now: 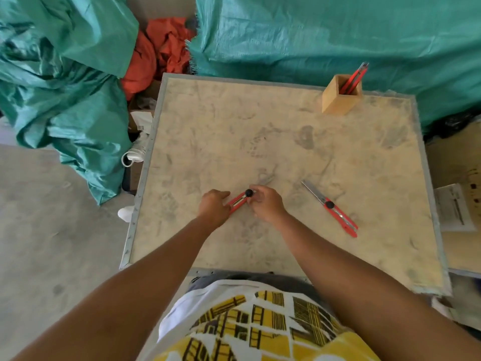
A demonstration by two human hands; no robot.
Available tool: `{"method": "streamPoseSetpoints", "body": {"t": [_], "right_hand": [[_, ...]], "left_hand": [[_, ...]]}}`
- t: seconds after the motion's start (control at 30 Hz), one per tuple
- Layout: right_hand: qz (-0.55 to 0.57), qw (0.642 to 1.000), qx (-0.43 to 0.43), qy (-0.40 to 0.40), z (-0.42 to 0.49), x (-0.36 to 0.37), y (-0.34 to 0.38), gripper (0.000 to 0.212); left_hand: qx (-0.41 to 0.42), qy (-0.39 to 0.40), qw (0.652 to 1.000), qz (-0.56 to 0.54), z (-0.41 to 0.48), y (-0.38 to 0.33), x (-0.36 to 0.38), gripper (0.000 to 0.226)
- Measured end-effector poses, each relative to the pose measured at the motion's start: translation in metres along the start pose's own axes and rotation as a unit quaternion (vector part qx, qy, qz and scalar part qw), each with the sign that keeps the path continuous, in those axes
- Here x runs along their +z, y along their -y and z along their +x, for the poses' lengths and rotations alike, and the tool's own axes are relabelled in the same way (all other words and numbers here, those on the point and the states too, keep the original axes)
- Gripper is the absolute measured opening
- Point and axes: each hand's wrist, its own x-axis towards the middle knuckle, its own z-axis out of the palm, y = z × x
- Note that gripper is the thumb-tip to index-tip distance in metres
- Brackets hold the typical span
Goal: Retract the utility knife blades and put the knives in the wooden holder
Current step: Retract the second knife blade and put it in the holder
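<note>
Head view: your left hand (214,207) pinches the rear of a red utility knife (238,201) lying near the table's (234,121) front middle, while your right hand (265,203) closes around its front end by the black knob (249,193). Whether that blade is out, you cannot tell; your fingers hide it. You appear to be mid-retraction. A second knife (335,211) lies to the right, blade (312,191) clearly extended. The wooden holder (338,96) stands at the far right corner with red knives (355,79) already inside. Next, likely slide the blade fully in, then carry this knife over to the holder.
</note>
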Motion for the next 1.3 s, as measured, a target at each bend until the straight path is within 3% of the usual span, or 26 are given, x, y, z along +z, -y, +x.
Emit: {"method": "streamPoseSetpoints", "body": {"t": [0.2,0.37,0.57,0.77,0.83,0.97,1.3], "right_hand": [[0.011,0.998,0.051,-0.048,0.001,0.027,-0.001,0.048],[0.046,0.994,0.074,-0.061,0.001,0.033,0.008,0.043],[0.127,0.983,0.089,-0.095,-0.003,0.031,0.016,0.016],[0.149,0.982,0.048,-0.102,-0.007,0.013,0.020,0.016],[0.175,0.979,0.034,-0.102,-0.007,0.001,0.026,0.019],[0.194,0.976,-0.018,-0.097,-0.011,-0.030,0.039,0.026],[0.109,0.986,-0.116,-0.056,-0.040,-0.087,0.046,0.026]], "left_hand": [[0.059,0.012,0.997,0.053,-0.002,0.020,0.002,0.039],[0.082,0.031,0.996,0.021,-0.005,0.025,0.005,0.020],[0.104,0.038,0.994,-0.020,-0.008,0.032,0.008,0.025],[0.062,0.057,0.991,-0.103,-0.011,0.024,0.001,0.038],[0.047,0.094,0.979,-0.177,-0.013,0.017,-0.007,0.043],[0.047,0.167,0.920,-0.351,-0.020,-0.008,-0.023,0.050],[0.071,0.175,0.859,-0.476,-0.029,-0.066,-0.023,0.046]]}}
